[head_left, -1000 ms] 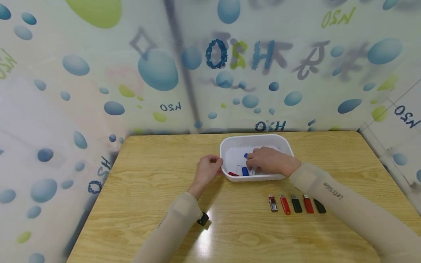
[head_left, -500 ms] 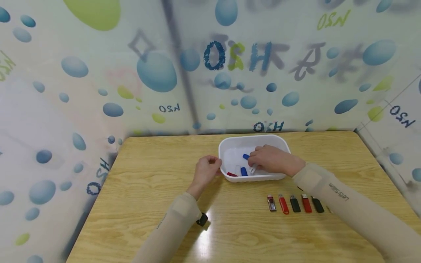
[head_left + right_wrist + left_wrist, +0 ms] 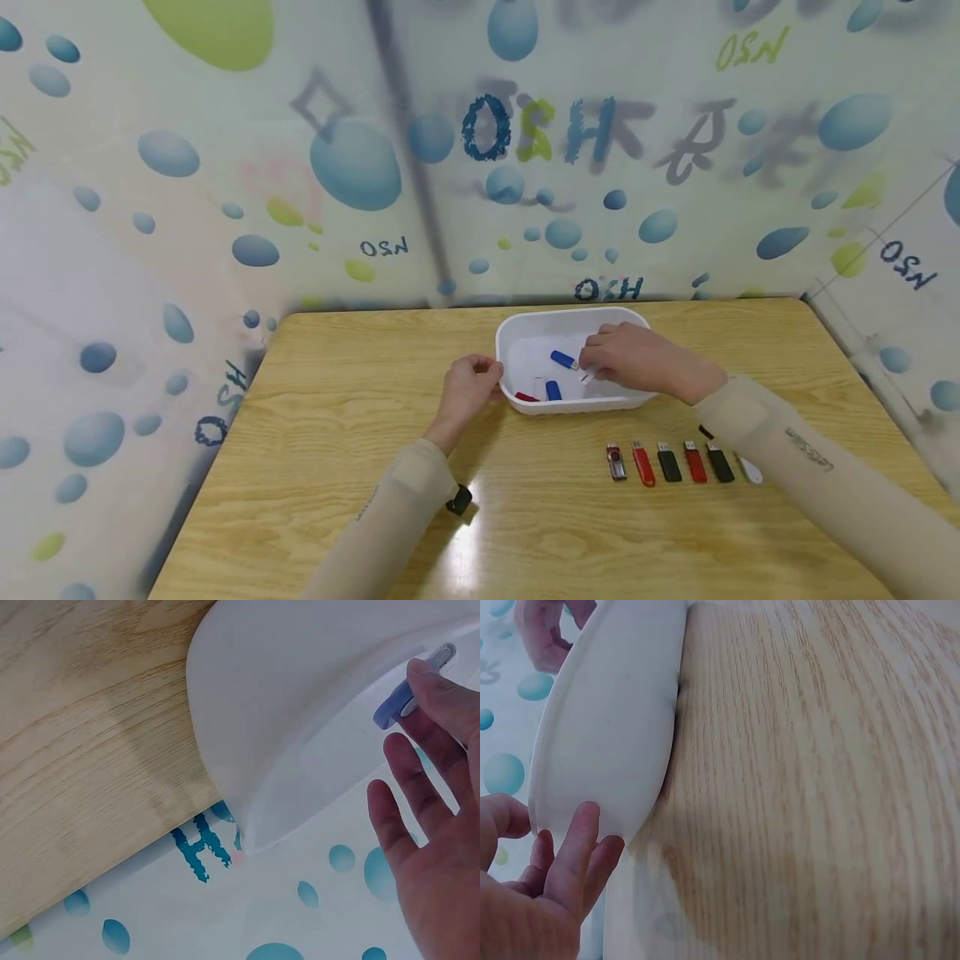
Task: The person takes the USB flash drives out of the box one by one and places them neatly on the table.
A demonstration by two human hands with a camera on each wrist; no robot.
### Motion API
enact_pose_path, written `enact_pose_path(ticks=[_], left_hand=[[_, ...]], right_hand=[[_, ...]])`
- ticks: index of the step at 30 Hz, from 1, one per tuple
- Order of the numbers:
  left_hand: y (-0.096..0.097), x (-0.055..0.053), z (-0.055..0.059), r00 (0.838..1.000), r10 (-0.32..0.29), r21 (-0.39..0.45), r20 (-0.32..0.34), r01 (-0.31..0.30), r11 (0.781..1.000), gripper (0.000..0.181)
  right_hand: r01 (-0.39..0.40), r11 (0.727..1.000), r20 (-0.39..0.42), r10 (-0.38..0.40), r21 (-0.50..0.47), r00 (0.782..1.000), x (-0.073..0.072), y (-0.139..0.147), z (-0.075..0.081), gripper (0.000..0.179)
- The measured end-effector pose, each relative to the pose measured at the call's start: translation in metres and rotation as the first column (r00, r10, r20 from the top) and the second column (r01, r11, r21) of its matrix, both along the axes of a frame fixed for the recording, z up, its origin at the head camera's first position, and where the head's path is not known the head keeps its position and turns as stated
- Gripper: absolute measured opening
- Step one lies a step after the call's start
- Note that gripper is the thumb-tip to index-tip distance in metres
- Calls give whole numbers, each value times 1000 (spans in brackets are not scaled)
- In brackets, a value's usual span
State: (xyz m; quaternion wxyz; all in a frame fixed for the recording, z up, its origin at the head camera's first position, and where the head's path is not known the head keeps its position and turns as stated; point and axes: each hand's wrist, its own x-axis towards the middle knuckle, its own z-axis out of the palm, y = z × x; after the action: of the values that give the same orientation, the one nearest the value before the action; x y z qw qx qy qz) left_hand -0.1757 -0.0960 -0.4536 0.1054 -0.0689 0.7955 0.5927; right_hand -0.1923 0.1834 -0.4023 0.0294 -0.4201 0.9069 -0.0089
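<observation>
Pale blue-white, a slim USB stick [image 3: 396, 703] is pinched in the right hand [image 3: 630, 358], between thumb and forefinger, over the white rounded plastic tray [image 3: 577, 407]. This grip has just shifted rightward, uncovering a blue stick [image 3: 562, 359]; one piece seems singled out. The left hand [image 3: 468, 392] pinches the tray's edge; red and black sticks [image 3: 695, 463] rest on the wooden desk [image 3: 337, 400].

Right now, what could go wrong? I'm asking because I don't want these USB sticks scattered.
The right hand pinches the held stick between thumb and fingers; it might slip back into the white tray.
The right sleeve appears close to the white stick in the row and could brush it aside, though its height is unclear.
The left hand grips the tray's rim; a tug might shift the blue stick inside.
</observation>
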Motion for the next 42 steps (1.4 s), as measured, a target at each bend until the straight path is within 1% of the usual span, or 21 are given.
enact_pose_path(ticks=[4, 8, 11, 14, 21, 29, 32, 35, 38, 42], left_hand=[[0, 0, 1, 1000, -1, -10, 1, 1, 1000, 25], [-1, -1, -1, 1000, 5, -15, 8, -5, 1000, 25], [-2, 0, -1, 1000, 9, -20, 15, -9, 1000, 25], [-2, 0, -1, 1000, 13, -25, 17, -12, 1000, 25], [-2, 1, 0, 1000, 15, -33, 10, -14, 999, 25], [-2, 1, -1, 1000, 9, -27, 11, -9, 1000, 25], [-1, 0, -1, 1000, 10, -25, 17, -10, 1000, 25], [0, -1, -2, 1000, 9, -30, 17, -9, 1000, 25], [1, -1, -3, 1000, 9, -35, 19, -8, 999, 25], [2, -1, -3, 1000, 9, -37, 16, -9, 999, 24]], right_hand=[[24, 1000, -8, -24, -20, 1000, 4, 6, 2, 18], [22, 997, -26, -24, -79, 999, 11, 13, 4, 18], [29, 990, -36, -35, -135, 999, 18, 19, 5, 18], [44, 985, -46, -52, -170, 998, 27, 26, 5, 20], [97, 978, -14, -102, -182, 995, 47, 37, 7, 20], [131, 964, -31, -142, -234, 989, 62, 51, 5, 22], [152, 957, -38, -166, -249, 985, 66, 61, 5, 23], [189, 948, -30, -204, -258, 979, 70, 71, 6, 22], [233, 934, -16, -246, -273, 969, 76, 81, 5, 20], [284, 912, -20, -304, -297, 952, 84, 94, 1, 20]])
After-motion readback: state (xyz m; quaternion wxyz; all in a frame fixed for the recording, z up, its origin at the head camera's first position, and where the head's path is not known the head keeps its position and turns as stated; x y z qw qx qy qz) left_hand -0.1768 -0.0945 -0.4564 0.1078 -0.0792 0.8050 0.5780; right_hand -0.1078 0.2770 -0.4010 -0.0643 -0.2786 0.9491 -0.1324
